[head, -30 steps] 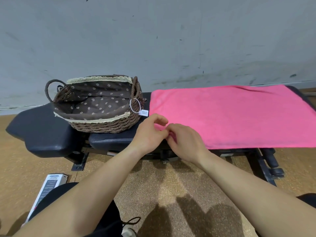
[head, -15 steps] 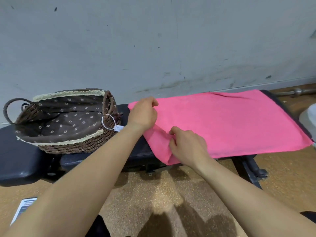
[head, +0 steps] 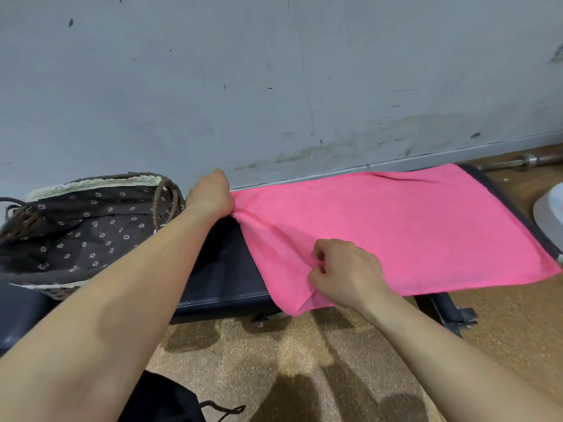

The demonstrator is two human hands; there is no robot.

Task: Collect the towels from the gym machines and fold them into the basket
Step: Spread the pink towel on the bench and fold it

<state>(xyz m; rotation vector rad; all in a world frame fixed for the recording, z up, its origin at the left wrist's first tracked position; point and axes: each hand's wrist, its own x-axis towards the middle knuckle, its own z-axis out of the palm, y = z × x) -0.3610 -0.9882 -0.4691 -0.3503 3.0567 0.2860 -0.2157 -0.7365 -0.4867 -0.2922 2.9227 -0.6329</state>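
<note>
Both hands hold the left end of the towel (head: 396,233), which lies flat on the worktop (head: 222,275).
The left hand (head: 210,199) is fisted on the far corner and the right hand (head: 344,272) pinches the near corner. The towel's long axis runs rightward away from both. The basket (head: 91,184) sits on the same worktop, just beside the left hand, which is the nearer one. Any fold likely goes left to right. Speckled floor (head: 274,360) below, scuffed grey wall (head: 274,86) behind.
</note>
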